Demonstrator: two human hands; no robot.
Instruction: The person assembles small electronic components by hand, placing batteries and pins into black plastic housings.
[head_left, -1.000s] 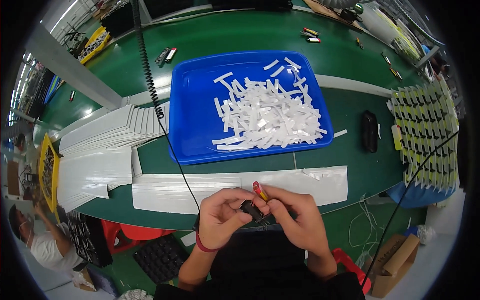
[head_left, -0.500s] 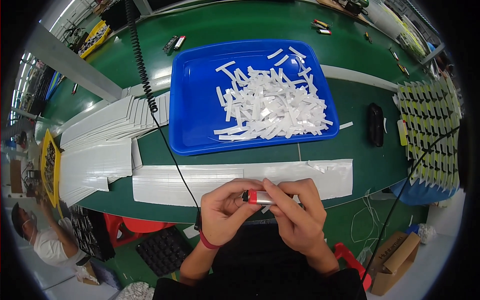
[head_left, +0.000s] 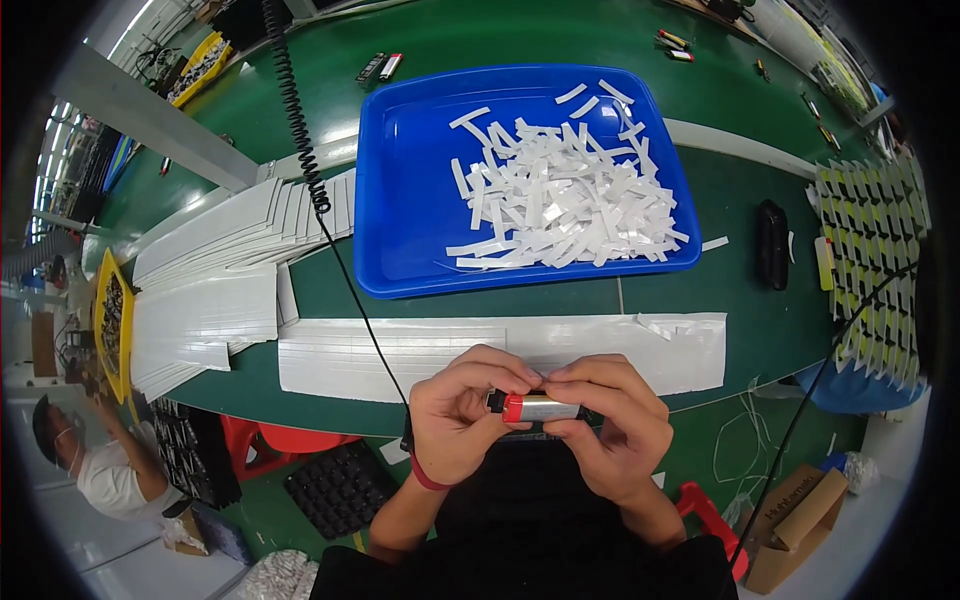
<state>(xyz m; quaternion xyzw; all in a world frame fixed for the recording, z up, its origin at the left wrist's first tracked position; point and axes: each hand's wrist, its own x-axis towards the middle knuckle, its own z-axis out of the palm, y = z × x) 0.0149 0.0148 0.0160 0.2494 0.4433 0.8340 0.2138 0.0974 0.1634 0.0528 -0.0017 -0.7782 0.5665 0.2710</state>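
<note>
Between both hands, level and just past the table's near edge, is a small silver cylindrical battery cell with a red band and a black piece at its left end. My left hand closes its fingers around the red end. On the silver body, the fingertips of my right hand pinch from above and below. A red wrist strap circles my left wrist. Just beyond the hands lies a white sheet of strips. Past it stands a blue tray heaped with loose white strips.
Stacked white sheets lie at left, a black pouch at right. A rack of yellow-green and white pieces stands farther right. A coiled black cord hangs at left. Another person works at far left. An open cardboard box sits lower right.
My right fingers have shifted along the cell, exposing more of its silver body. Both hands still hold it. The whole view has shifted slightly.
</note>
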